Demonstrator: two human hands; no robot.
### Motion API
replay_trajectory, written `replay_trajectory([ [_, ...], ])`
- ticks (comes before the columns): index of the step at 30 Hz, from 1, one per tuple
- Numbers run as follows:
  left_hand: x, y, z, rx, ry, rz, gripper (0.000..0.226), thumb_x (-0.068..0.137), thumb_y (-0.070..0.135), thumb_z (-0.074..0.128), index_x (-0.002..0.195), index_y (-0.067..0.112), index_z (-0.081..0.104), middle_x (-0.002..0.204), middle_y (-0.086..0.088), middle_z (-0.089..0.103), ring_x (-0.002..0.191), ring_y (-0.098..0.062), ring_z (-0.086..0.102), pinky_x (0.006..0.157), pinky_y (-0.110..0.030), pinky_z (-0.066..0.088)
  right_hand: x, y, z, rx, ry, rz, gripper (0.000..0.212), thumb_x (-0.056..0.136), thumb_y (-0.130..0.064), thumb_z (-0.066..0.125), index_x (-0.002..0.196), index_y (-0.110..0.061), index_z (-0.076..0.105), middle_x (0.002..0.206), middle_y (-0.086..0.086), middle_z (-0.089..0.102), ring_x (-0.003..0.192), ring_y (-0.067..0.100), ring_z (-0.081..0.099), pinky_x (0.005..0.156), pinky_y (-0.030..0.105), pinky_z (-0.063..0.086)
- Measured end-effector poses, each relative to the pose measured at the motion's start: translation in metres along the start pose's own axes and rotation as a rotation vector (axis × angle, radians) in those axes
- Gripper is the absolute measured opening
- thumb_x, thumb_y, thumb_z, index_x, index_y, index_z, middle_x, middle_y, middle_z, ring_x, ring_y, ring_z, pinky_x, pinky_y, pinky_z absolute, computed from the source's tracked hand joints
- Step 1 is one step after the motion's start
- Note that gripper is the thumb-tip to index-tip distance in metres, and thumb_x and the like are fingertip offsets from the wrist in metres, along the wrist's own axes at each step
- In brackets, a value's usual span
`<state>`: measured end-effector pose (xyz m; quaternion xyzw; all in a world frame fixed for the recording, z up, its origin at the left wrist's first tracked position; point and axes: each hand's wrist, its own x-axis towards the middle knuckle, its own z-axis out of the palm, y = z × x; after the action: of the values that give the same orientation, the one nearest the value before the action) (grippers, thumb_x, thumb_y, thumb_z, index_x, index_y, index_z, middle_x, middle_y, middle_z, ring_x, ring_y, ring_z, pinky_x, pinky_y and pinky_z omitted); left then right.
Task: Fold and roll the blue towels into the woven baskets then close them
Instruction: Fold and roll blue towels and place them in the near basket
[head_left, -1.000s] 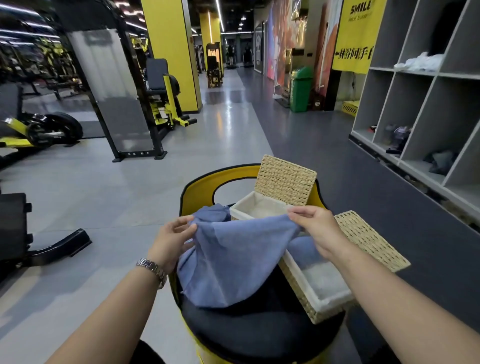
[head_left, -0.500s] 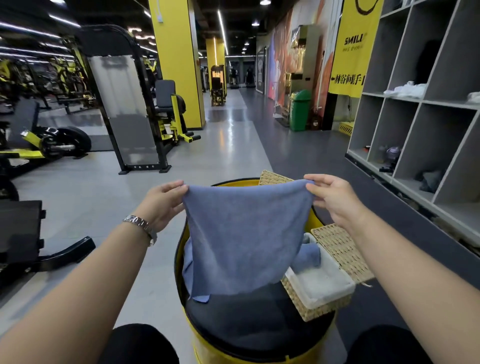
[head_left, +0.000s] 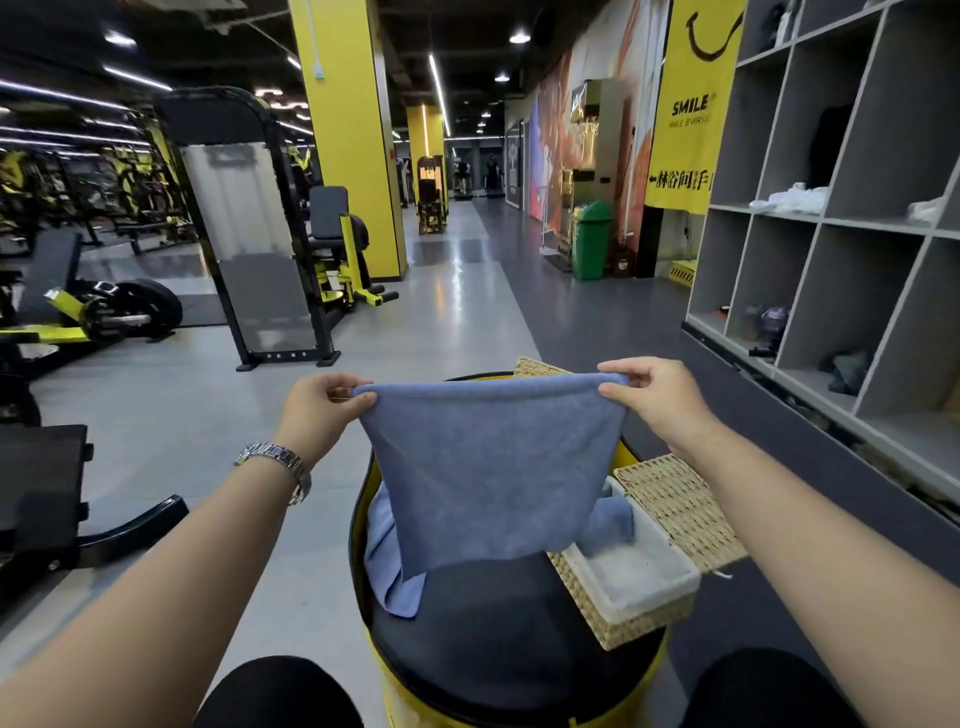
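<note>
A blue towel (head_left: 488, 467) hangs spread out in the air above the round black-topped stool (head_left: 498, 623). My left hand (head_left: 324, 410) pinches its top left corner and my right hand (head_left: 654, 397) pinches its top right corner. A second blue towel (head_left: 387, 566) lies crumpled on the stool's left side. At the right of the stool stands an open woven basket (head_left: 623, 618) with a white liner, a rolled blue towel (head_left: 610, 525) inside and its lid (head_left: 675, 504) laid back. The lid of another woven basket (head_left: 537, 367) peeks out behind the held towel.
Grey cubby shelves (head_left: 831, 260) run along the right wall. Gym machines (head_left: 249, 249) and a black bench (head_left: 41, 493) stand on the left. A yellow pillar (head_left: 348, 130) and a green bin (head_left: 590, 239) are farther back. My knees (head_left: 280, 691) frame the stool.
Both hands lifted the towel off the stool and baskets and stretched it flat by its top corners. The view tilted up as the towel rose.
</note>
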<state>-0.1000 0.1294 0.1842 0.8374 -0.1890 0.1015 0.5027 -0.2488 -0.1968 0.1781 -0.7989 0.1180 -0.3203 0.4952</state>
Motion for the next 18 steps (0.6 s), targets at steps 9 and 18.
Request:
replay_trajectory([
  [9,0.002,0.016,-0.014,0.151,0.066,0.119,0.014,0.085,0.019,0.069,0.091,0.006,0.072,0.083,-0.01,0.069,0.076,-0.021,0.061,0.059,-0.019,0.042,0.0,-0.013,-0.014,-0.226,0.028,-0.094,0.015,0.082,-0.013,0.071,0.097,-0.011,0.074,0.091,0.0,0.069,0.085,0.014,0.061,0.071,0.021,0.045],
  [18,-0.003,0.015,-0.021,0.146,0.049,0.095,0.014,0.084,0.023,0.069,0.085,0.009,0.069,0.079,-0.008,0.067,0.073,-0.021,0.059,0.057,-0.024,0.042,-0.006,-0.019,-0.018,-0.297,0.074,-0.113,0.009,0.086,-0.021,0.067,0.088,-0.012,0.071,0.088,0.002,0.061,0.079,0.014,0.054,0.063,0.018,0.038],
])
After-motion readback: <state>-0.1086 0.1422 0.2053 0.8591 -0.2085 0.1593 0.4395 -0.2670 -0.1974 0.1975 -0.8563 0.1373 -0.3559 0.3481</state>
